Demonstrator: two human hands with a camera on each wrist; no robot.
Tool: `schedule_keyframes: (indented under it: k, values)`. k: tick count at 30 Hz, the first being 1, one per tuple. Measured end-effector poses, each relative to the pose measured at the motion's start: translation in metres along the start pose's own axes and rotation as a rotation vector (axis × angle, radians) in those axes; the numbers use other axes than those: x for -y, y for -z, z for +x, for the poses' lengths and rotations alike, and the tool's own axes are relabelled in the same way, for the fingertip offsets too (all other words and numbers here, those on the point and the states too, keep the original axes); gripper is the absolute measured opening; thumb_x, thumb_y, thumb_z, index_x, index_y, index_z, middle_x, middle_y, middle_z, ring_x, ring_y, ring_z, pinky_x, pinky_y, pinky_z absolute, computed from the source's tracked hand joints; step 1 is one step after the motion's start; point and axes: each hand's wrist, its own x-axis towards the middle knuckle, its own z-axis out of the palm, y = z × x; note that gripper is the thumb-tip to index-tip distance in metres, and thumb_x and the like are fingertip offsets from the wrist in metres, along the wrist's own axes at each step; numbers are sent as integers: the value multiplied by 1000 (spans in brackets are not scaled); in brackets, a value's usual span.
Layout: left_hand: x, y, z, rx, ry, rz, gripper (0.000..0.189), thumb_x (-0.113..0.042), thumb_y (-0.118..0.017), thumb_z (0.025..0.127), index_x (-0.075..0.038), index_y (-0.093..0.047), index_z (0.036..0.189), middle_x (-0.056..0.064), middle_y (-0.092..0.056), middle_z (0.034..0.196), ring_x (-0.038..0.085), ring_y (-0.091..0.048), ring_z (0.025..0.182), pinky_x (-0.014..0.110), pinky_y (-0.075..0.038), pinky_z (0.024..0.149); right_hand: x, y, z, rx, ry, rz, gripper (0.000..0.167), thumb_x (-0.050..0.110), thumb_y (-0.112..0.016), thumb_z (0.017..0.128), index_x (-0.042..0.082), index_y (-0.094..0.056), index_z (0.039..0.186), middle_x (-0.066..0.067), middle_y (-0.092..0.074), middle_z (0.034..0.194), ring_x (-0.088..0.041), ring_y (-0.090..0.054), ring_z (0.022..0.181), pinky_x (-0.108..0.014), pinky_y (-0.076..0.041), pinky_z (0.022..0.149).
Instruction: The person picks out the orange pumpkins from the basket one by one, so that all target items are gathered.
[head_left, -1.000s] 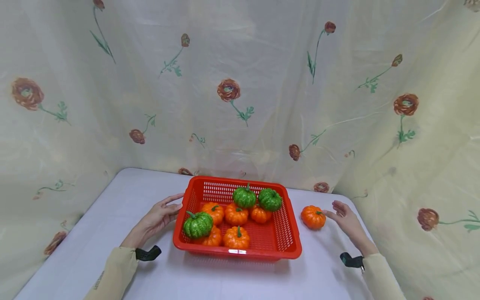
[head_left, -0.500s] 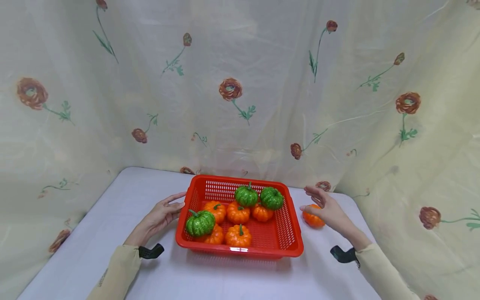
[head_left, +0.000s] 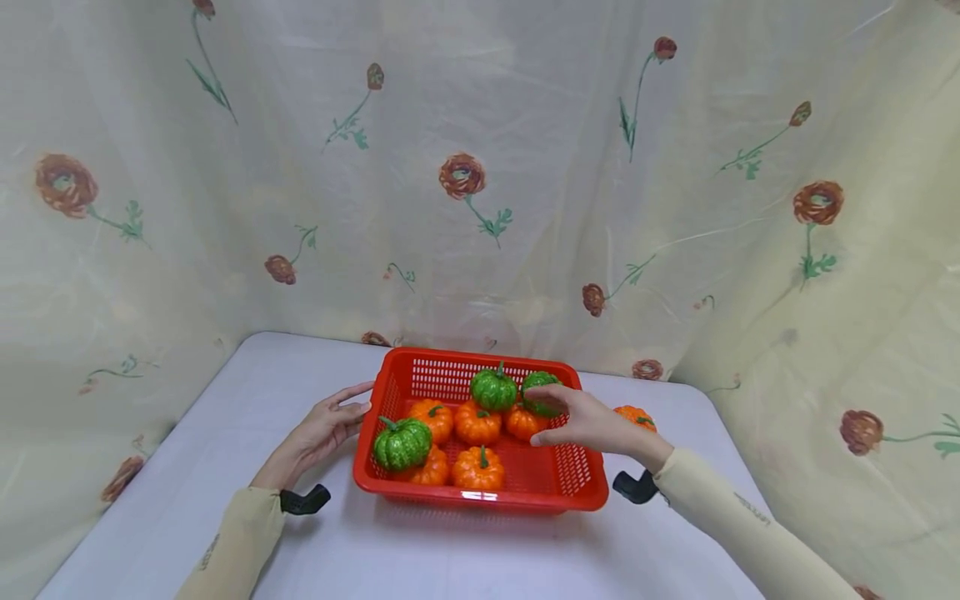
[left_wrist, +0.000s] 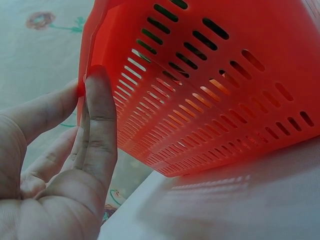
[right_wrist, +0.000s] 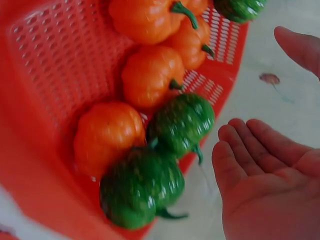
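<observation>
A red plastic basket (head_left: 583, 492) stands on the table with several small orange pumpkins (head_left: 477, 425) and three green pumpkins (head_left: 402, 444) inside. At its left side is my left hand (head_left: 318, 433); in the left wrist view its thumb and fingertips pinch the overhanging rim (left_wrist: 90, 47). Over the basket's right part hovers my right hand (head_left: 592, 421), fingers and thumb apart, partly covering a green pumpkin (head_left: 542, 387) in the head view. The right wrist view shows the right palm (right_wrist: 275, 175) holding nothing. Behind that wrist lies one more orange pumpkin (head_left: 636, 417), partly hidden, on the table.
A white cloth covers the table (head_left: 255, 392). Flower-printed sheeting (head_left: 525, 208) hangs behind and along both sides. The right forearm (head_left: 735, 517) crosses over the table's right part. A dark camera mount (head_left: 305, 500) sits at the left wrist.
My right hand has moved left, from beside the loose orange pumpkin, over it and on above the basket. That pumpkin has stayed on the table. My left hand keeps its place at the rim.
</observation>
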Motion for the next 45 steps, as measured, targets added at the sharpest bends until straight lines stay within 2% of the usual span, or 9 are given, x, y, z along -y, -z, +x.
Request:
schedule_keyframes:
  k: [7,13,18,22,26,29,36,41,45]
  values:
    - [0,0,1,11,-6,-4,63,-10,-61,95,-12,-32,150,3,-69,107,15,-68,98,29,-55,90,1,-21,27,141,3,-25,71,36,-79,80,9,-50,139,-12,-52,141,-33,-44,132,-53,-37,111]
    - [1,1,1,8,-7,-13,62,-8,-60,95,-11,-32,150,3,-69,105,15,-68,96,28,-56,89,-3,-37,44,251,17,-39,66,25,-77,82,6,-49,138,-11,-52,141,-29,-46,133,-48,-36,113]
    - [1,1,1,4,2,-13,63,-8,-60,95,-12,-31,151,3,-69,106,15,-68,97,29,-56,90,-5,-48,50,308,22,-115,67,28,-77,82,8,-49,140,-7,-52,142,-25,-47,132,-45,-38,112]
    - [0,1,0,1,3,-6,63,-8,-59,95,-12,-31,151,3,-69,107,15,-68,98,29,-55,90,-4,-51,54,348,7,-126,70,27,-77,82,9,-46,142,-6,-50,144,-24,-46,134,-44,-37,113]
    - [0,1,0,-11,1,-3,61,-8,-59,95,-12,-32,150,3,-69,107,15,-68,98,28,-56,90,-5,-57,59,401,-29,-126,71,26,-76,82,9,-44,143,-5,-48,146,-23,-43,135,-45,-34,114]
    - [1,1,1,-9,2,-7,62,-8,-60,95,-12,-32,150,3,-69,107,15,-68,98,28,-56,90,-7,-63,62,429,-60,-172,70,26,-76,82,13,-45,144,-3,-47,145,-20,-44,132,-45,-34,114]
    - [1,0,1,-10,1,-7,62,-8,-60,94,-12,-33,150,4,-69,108,15,-68,98,29,-55,91,-10,-68,64,436,-108,-224,71,25,-76,82,18,-44,144,-1,-47,142,-17,-44,127,-43,-35,114]
    - [1,1,1,-11,1,-8,64,-9,-61,94,-12,-32,150,3,-69,108,15,-68,98,29,-55,90,-14,-67,63,427,-103,-252,72,25,-77,81,16,-43,144,-2,-48,141,-17,-45,126,-43,-35,114]
    - [2,2,2,-5,6,-6,63,-10,-60,95,-12,-31,151,3,-69,108,15,-69,97,28,-55,90,-16,-67,63,410,-98,-205,73,28,-78,80,13,-43,143,-3,-49,140,-18,-46,126,-44,-37,113]
